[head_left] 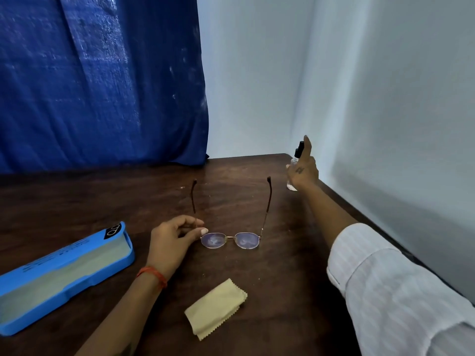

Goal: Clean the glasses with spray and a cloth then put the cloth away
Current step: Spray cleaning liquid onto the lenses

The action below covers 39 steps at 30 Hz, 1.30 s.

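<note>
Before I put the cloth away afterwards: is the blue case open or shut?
Open. The blue case lies on the table with its lid swung back, grey lining showing.

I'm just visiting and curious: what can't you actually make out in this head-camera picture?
- Spray bottle: mostly behind the right hand; liquid level unreadable.
- Case: print too blurred to read; its near end is cut by the left edge.
- Glasses: the left hand hides the hinge it pinches.
- Cloth: folded, underside hidden.
- Both arms: cut by the bottom edge.
</note>
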Tool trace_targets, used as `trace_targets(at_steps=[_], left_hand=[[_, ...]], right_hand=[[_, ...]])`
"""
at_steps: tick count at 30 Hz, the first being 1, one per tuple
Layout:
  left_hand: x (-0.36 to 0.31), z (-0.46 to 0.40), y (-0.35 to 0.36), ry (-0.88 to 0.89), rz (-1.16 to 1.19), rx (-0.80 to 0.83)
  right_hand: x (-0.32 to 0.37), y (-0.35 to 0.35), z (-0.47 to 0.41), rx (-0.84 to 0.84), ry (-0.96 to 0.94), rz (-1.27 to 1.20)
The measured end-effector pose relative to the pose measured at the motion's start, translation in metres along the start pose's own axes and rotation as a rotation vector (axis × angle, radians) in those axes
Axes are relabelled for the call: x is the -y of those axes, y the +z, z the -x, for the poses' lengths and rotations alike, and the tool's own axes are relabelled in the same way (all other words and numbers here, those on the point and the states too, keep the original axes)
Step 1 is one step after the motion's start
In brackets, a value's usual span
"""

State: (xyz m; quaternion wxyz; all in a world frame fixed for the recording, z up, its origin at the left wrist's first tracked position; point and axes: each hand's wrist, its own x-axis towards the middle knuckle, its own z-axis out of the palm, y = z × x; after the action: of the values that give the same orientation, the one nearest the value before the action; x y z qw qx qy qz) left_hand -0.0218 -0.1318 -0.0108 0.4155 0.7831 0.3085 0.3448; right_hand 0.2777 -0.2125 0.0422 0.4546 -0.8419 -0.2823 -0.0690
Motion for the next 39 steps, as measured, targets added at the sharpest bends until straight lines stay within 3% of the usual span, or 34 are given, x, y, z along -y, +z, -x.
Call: trace_targets(at_steps=[4,11,17,20,26,31,36,39], left_hand=[[-0.002,0.002,0.000,0.010,-0.001,-0.001],[-0.006,0.005,-0.003,-0.038,0.123,-0.020],[-0.012,0.008,-0.007,-0.077,0.226,-0.080],[-0.016,0.009,-0.009,-0.060,0.216,-0.108],[-0.024,0.005,-0.011,-0.092,0.300,-0.214],[-0.028,0.001,-0.012,-0.072,0.255,-0.242],[-0.033,0.003,-0.011,0.052,0.183,-0.271],[-0.035,0.004,-0.010,0.121,0.165,-0.283]], right_hand=[[-0.003,0.001,0.000,-0.015,-0.005,-0.078],[0.009,-0.028,0.057,0.105,-0.157,-0.623],[0.033,-0.042,0.109,0.092,-0.065,-0.983],[0.040,-0.040,0.135,0.170,-0.055,-1.126],[0.053,-0.027,0.161,0.194,-0.136,-0.991],[0.054,-0.020,0.172,0.189,-0.343,-0.574],[0.060,-0.011,0.187,0.053,-0.606,-0.165],[0.063,-0.008,0.195,0.009,-0.678,-0.078]])
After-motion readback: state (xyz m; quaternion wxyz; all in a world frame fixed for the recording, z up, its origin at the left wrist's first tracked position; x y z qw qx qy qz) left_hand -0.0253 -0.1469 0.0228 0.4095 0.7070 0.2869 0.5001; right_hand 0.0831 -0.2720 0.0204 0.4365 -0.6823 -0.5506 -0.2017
